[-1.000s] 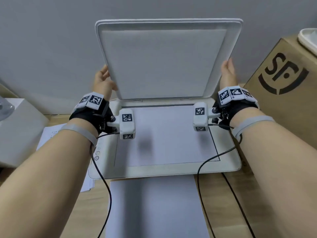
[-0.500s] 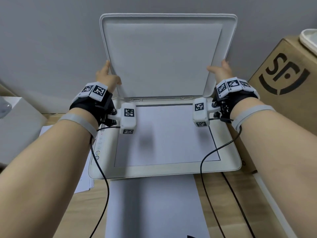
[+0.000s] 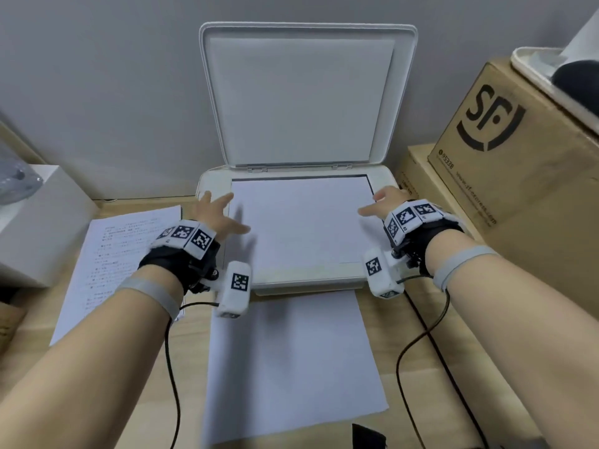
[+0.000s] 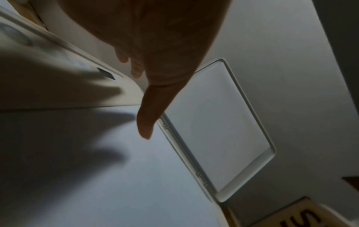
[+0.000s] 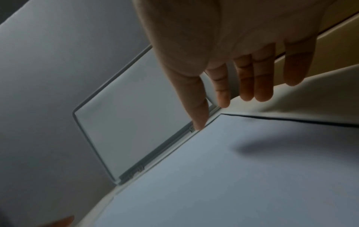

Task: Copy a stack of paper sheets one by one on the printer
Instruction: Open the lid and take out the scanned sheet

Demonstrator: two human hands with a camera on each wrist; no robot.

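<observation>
Both hands (image 3: 223, 212) dropped from lid (image 3: 308, 92) over sheet (image 3: 304, 222)

Both forearms reach forward, wrists strapped with marker-tagged bands. The left hand (image 3: 216, 218) hovers palm down, fingers spread and straight. The right hand (image 3: 384, 202) mirrors it, fingers extended and relaxed, holding nothing.

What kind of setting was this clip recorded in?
Probably a small office or storeroom corner: a flatbed printer with its lid raised stands on a wooden desk against a plain wall, printed sheets lie beside it, and cardboard shipping boxes are stacked to the right.
</observation>
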